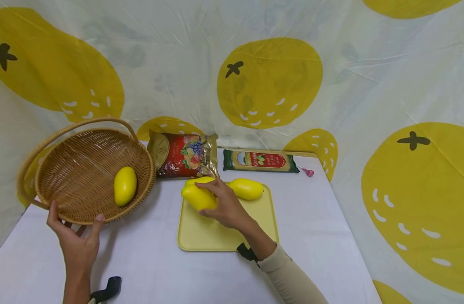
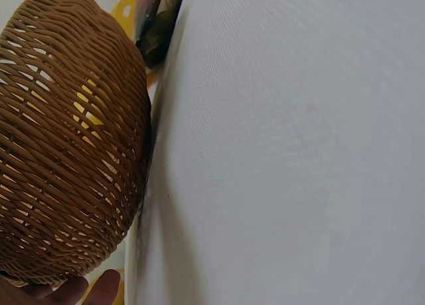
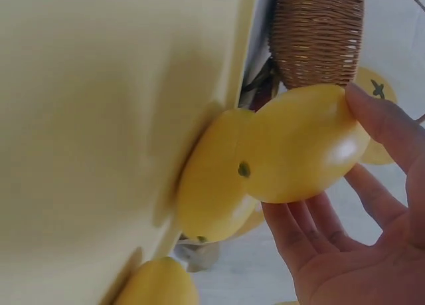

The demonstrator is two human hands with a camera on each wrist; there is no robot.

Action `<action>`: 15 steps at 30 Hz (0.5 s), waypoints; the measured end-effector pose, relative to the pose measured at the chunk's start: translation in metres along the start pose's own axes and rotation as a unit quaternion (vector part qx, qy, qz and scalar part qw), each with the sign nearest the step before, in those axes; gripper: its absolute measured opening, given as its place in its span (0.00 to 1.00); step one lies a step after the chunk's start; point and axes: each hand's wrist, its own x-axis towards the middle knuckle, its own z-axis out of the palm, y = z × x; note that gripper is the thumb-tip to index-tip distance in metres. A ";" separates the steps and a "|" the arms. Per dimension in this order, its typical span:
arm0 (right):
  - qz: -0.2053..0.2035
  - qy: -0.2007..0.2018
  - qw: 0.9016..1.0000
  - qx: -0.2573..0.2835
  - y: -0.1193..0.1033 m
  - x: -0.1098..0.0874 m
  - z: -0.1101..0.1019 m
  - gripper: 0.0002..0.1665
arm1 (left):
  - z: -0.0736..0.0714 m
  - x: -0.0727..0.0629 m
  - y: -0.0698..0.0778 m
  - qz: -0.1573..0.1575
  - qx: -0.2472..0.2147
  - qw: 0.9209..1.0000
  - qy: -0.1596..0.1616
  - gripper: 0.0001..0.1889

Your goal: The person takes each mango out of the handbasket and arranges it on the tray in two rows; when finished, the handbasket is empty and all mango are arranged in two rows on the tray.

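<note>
My left hand point(image 1: 78, 245) grips the near rim of a brown wicker basket point(image 1: 76, 164) and holds it tilted toward me. Inside the basket lies one yellow mango point(image 1: 125, 186). With thumb and fingers my right hand point(image 1: 226, 204) pinches another mango point(image 1: 197, 197) above a pale yellow tray point(image 1: 213, 238). In the right wrist view this held mango point(image 3: 302, 145) overlaps a second mango point(image 3: 216, 179) lying on the tray. A further mango point(image 1: 247, 188) lies at the tray's far right. The left wrist view shows the basket's woven outside point(image 2: 66, 145), with fingertips point(image 2: 103, 288) under its edge.
Behind the tray stands a red and gold candy bag point(image 1: 182, 155). To its right lies a green-ended pasta packet point(image 1: 260, 161), with a pink lollipop point(image 1: 308, 172) beside it. A fruit-printed cloth point(image 1: 179, 63) hangs behind the white table point(image 1: 315, 236).
</note>
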 end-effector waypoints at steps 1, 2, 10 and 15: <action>-0.001 -0.004 1.000 -0.002 0.002 -0.001 0.000 0.43 | 0.000 0.000 0.000 0.000 0.000 1.000 0.000 0.56; -0.005 -0.007 1.000 -0.004 0.003 -0.001 0.001 0.42 | 0.000 0.000 0.000 0.000 0.000 1.000 -0.001 0.56; -0.009 -0.026 0.999 -0.019 0.015 -0.002 0.009 0.37 | 0.000 0.000 0.001 -0.005 0.000 1.000 0.002 0.56; -0.007 -0.031 0.999 -0.035 0.019 -0.003 0.014 0.35 | 0.000 0.000 0.001 -0.006 -0.003 1.000 0.003 0.56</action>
